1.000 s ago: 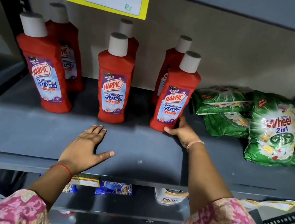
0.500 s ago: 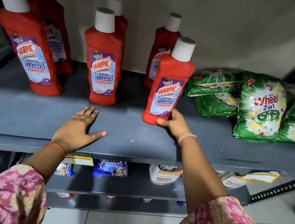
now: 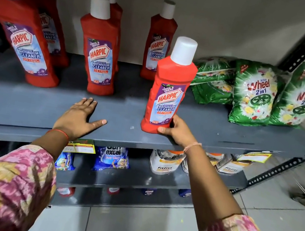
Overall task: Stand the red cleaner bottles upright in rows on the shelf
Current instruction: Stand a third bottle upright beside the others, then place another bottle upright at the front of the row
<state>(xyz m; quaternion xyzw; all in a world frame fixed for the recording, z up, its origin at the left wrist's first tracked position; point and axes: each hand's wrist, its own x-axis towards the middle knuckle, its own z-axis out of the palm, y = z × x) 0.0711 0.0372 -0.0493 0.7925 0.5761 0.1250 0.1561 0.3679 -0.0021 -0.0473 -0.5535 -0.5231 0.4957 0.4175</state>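
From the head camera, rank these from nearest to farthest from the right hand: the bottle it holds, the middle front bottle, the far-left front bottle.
1. The held bottle, gripped at its base by the right hand, at the shelf's front edge.
2. The middle front bottle, standing to the left, beyond the flat left hand.
3. The far-left front bottle, at the shelf's left end.

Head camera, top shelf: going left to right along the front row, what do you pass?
Leftmost front bottle → middle front bottle → bottle held by the right hand → green detergent packs.
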